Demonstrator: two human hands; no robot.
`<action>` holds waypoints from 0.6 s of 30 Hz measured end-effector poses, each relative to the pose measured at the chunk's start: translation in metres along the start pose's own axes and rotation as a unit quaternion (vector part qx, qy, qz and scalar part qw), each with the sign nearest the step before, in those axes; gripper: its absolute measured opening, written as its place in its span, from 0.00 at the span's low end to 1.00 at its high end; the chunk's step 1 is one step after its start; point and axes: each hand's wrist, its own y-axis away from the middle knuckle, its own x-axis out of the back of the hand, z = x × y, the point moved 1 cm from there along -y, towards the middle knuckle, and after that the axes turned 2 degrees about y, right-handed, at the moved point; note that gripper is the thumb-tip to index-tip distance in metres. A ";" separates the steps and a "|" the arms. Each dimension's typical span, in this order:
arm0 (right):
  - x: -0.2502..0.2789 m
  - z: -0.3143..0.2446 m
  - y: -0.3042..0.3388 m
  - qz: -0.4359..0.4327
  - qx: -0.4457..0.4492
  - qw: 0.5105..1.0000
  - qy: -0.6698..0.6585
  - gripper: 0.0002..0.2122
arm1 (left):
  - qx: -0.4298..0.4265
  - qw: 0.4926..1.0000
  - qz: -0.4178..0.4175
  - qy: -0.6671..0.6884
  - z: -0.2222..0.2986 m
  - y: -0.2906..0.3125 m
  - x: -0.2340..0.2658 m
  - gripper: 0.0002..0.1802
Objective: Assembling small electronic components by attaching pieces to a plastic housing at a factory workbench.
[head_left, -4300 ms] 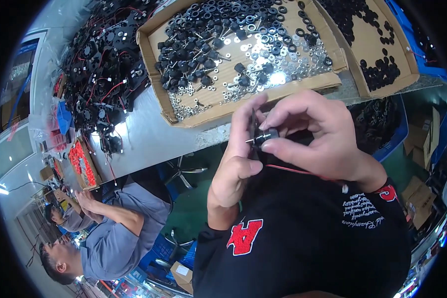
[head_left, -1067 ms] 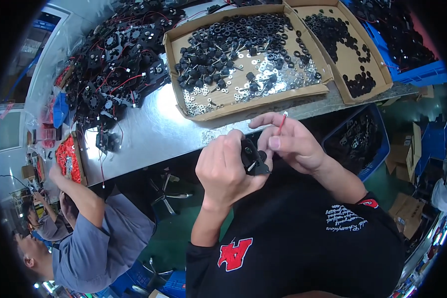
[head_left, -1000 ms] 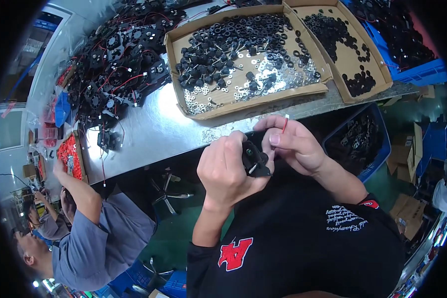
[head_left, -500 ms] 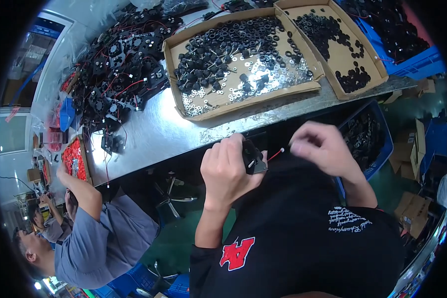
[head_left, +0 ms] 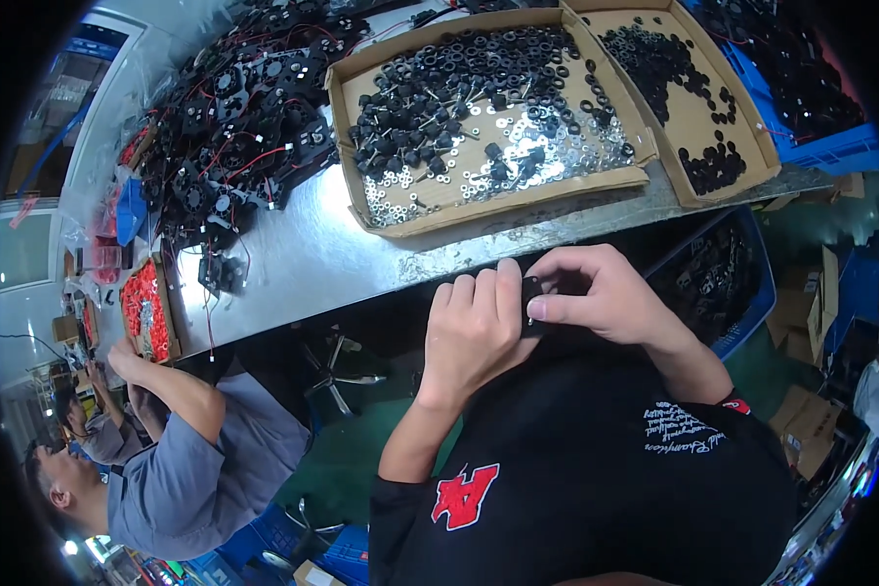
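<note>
In front of my chest, just off the table edge, I hold a small black plastic assembly [head_left: 531, 293]. My left hand [head_left: 474, 327] is closed around it with the back of the hand upward, hiding most of it. From the other side my right hand [head_left: 601, 293] meets it, thumb and forefinger bent against its upper end. Whether a smaller piece sits between those fingertips is hidden. The shallow cardboard tray [head_left: 518, 195] beyond my hands carries black rubber-like rings, black-headed screws and silver washers.
A second cardboard tray [head_left: 752, 181] with black round pieces adjoins on the right. Black assemblies with red wires [head_left: 234, 146] are heaped at the left of the metal table [head_left: 303, 283]. Blue crates [head_left: 767, 303] stand at the right. A co-worker [head_left: 186, 449] reaches toward a box of red parts [head_left: 146, 303].
My right hand has come left onto the black assembly. My left hand has shifted a little right and turned, covering more of the assembly; its red wire no longer shows.
</note>
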 end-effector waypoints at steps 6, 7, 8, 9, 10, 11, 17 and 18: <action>0.007 -0.003 0.005 -0.019 -0.040 0.998 -0.038 0.14 | 0.006 1.000 -0.009 -0.009 0.008 0.003 -0.001 0.33; 0.007 -0.002 0.006 -0.019 -0.038 0.998 -0.038 0.14 | 0.005 1.000 -0.009 -0.010 0.010 0.003 -0.001 0.33; 0.007 0.000 0.007 -0.006 -0.043 0.998 -0.047 0.14 | 0.017 1.000 0.000 -0.012 0.013 0.002 -0.002 0.33; 0.006 0.001 0.008 0.008 -0.047 0.997 -0.056 0.13 | 0.027 1.000 0.009 -0.013 0.014 0.001 -0.002 0.32; 0.005 0.003 0.009 0.008 -0.045 0.997 -0.056 0.13 | 0.026 1.000 0.010 -0.014 0.015 0.001 -0.004 0.32; 0.005 0.006 0.011 0.027 -0.050 0.996 -0.070 0.14 | 0.019 0.998 0.048 -0.023 0.014 0.001 -0.006 0.32; 0.006 0.012 0.008 0.057 -0.053 0.987 -0.141 0.15 | 0.061 0.997 0.031 -0.036 0.022 0.000 -0.002 0.32; 0.005 0.012 0.008 0.055 -0.049 0.989 -0.131 0.15 | 0.076 0.996 0.019 -0.035 0.022 0.000 0.000 0.32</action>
